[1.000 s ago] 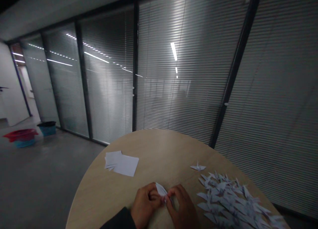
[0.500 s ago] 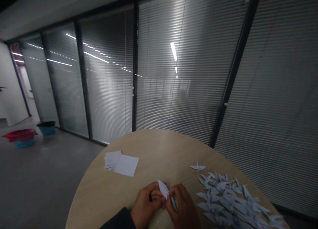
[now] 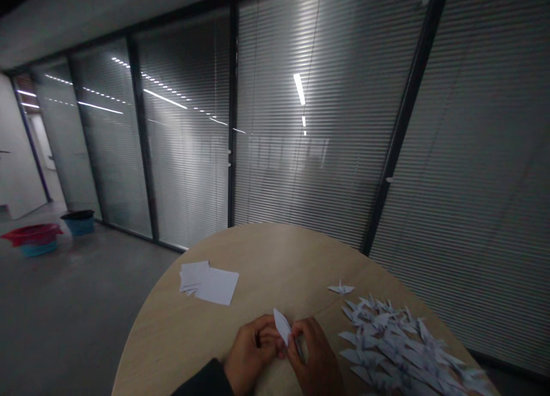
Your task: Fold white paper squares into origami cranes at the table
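Note:
Between my hands, over the near part of the round table, is a partly folded white origami paper, narrow and pointed at its upper end. My left hand has its fingers curled against the paper's left side. With thumb and fingertips, my right hand pinches it on the right; the lower end of the paper is mostly hidden there. To the right lies a heap of folded paper cranes, with a single paper crane a little apart behind it.
White paper sheets lie loosely overlapped on the table's left side. Beyond the table runs a glass partition with blinds. On the floor at far left stand a bucket with a red liner and a bucket with a black liner.
Hardly anything differs: the view has shifted very slightly, and the paper between my hands has tilted a touch. Both hands keep their hold.

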Tool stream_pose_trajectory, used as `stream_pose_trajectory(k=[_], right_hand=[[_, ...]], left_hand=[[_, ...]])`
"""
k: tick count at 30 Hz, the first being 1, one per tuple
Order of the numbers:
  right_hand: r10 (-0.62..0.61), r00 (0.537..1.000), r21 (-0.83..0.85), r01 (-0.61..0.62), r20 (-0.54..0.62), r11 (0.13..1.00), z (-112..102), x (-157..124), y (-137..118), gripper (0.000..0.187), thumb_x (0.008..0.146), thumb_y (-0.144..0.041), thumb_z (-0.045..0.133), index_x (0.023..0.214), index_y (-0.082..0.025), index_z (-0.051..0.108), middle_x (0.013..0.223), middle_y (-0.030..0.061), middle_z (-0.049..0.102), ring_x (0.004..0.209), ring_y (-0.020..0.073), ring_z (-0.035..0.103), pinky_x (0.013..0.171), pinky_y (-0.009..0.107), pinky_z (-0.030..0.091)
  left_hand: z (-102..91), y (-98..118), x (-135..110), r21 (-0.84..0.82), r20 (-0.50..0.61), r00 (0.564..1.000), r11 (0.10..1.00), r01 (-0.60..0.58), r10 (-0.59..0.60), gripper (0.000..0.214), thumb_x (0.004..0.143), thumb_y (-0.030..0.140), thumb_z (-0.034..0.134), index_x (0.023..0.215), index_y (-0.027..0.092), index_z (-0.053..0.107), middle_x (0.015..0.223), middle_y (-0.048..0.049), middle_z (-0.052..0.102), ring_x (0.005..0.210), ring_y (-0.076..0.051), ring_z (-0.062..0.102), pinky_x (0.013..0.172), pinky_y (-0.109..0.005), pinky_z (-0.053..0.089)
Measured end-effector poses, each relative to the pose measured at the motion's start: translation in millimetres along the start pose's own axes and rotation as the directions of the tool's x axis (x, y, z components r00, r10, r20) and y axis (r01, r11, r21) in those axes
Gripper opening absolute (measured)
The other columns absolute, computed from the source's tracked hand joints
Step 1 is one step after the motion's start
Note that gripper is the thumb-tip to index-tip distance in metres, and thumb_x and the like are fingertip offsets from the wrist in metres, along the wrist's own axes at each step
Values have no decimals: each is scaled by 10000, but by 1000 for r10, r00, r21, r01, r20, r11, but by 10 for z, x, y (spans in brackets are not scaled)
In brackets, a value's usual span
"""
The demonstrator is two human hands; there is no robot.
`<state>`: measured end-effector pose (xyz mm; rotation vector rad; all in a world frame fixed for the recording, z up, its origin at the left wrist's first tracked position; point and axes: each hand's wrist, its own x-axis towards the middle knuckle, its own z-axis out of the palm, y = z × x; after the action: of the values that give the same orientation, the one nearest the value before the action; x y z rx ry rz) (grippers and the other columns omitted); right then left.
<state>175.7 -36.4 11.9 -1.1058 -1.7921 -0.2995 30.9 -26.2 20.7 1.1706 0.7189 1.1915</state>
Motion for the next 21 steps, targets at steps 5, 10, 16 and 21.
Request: stream_pose_trajectory(k=[5, 10, 16, 21], right_hand=[[-6, 1000, -2, 6, -5, 1000, 15, 0, -3, 159, 884, -139, 422, 784, -259, 451, 676, -32, 565, 587, 151, 612, 563, 240, 484], [-25, 1000, -29, 25, 6, 999, 24, -14, 8, 159, 896, -148, 413, 789, -255, 461, 687, -20, 576, 613, 161, 613, 581, 252, 490], [-67, 998, -66, 66, -1, 996, 28, -26, -10, 160, 895, -141, 414, 798, -256, 468, 681, -16, 585, 615, 170, 616, 583, 254, 485], [-83, 996, -98, 84, 6, 992, 42, -37, -18, 158, 859, -122, 412, 802, -256, 473, 704, -3, 594, 636, 188, 624, 590, 274, 486]], left_hand=[[-12, -21, 6, 11, -8, 1000, 1000, -9, 9, 262, 617, 163, 743, 872, 102, 752, 618, -44, 703, 551, -126, 588, 591, -241, 448], [-12, -16, -3, 83, -23, 999, 996, -34, 36, 240, 611, 134, 706, 846, 110, 748, 622, -35, 692, 551, -123, 576, 582, -236, 440], [-14, 0, -15, 230, -36, 997, 972, -58, 68, 229, 621, 102, 632, 822, 126, 739, 625, -18, 678, 569, -124, 567, 580, -224, 439], [-10, 42, -29, 275, -44, 997, 960, -54, 69, 193, 632, 127, 619, 784, 136, 738, 600, 0, 659, 559, -124, 552, 574, -220, 438]])
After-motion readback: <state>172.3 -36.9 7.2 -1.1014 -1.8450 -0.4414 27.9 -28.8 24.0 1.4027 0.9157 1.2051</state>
